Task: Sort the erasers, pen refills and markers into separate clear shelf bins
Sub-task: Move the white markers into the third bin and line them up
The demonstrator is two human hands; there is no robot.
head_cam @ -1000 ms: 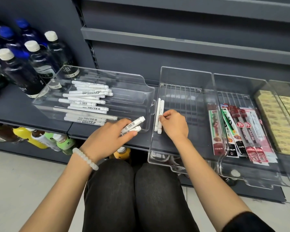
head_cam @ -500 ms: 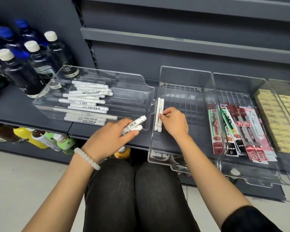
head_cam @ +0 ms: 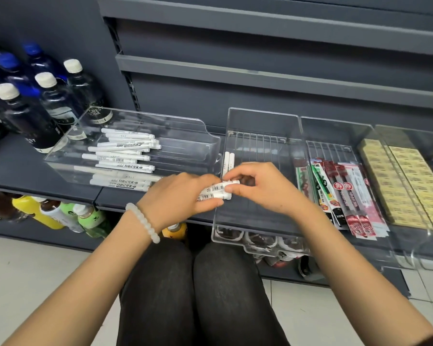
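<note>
I see my left hand (head_cam: pixel 183 193) gripping white markers (head_cam: pixel 216 191), long axis toward 2 o'clock; my right hand (head_cam: pixel 258 186) apparently pinches their tip.

White markers (head_cam: pixel 120 156), yellow erasers (head_cam: pixel 408 181), red-and-green refill packs (head_cam: pixel 335 191), grey shelf (head_cam: pixel 10 166)

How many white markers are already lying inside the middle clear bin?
2. Both white markers lie side by side against the left wall of the middle bin, just beyond the hands; their near ends are hidden behind the right hand, which could also hide more.
</note>
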